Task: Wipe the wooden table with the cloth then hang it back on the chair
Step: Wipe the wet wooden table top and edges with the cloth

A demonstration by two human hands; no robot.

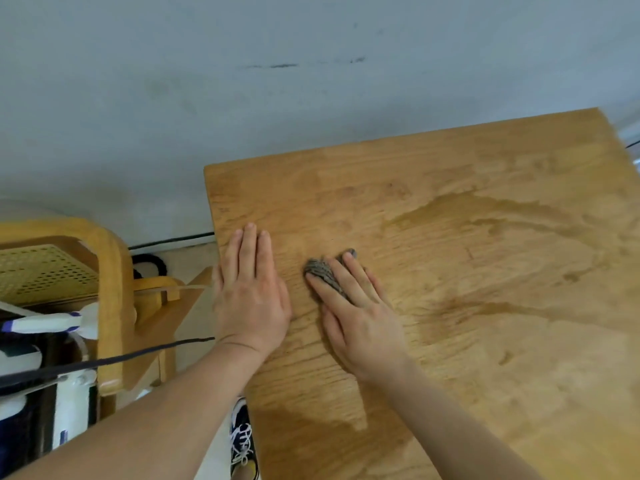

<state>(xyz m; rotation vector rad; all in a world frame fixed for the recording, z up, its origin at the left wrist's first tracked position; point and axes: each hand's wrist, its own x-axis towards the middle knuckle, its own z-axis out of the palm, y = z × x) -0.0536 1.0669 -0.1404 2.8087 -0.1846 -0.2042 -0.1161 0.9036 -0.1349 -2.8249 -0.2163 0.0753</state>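
The wooden table [467, 237] fills the right half of the view, with darker damp streaks across its middle and right. A small bunched grey cloth [323, 273] lies on the table near its left edge. My right hand [356, 313] presses flat on the cloth, which shows between and beyond the fingers. My left hand [251, 289] rests flat on the table's left edge, fingers together, holding nothing. The wooden chair [107, 289] with a perforated woven back stands to the left of the table.
A grey-white wall [242, 81] runs behind the table. On the chair side stand white and dark bottles [69, 403] and a white spray nozzle [52, 322]. A black cord [138, 355] crosses there. A shoe [244, 445] shows on the floor below.
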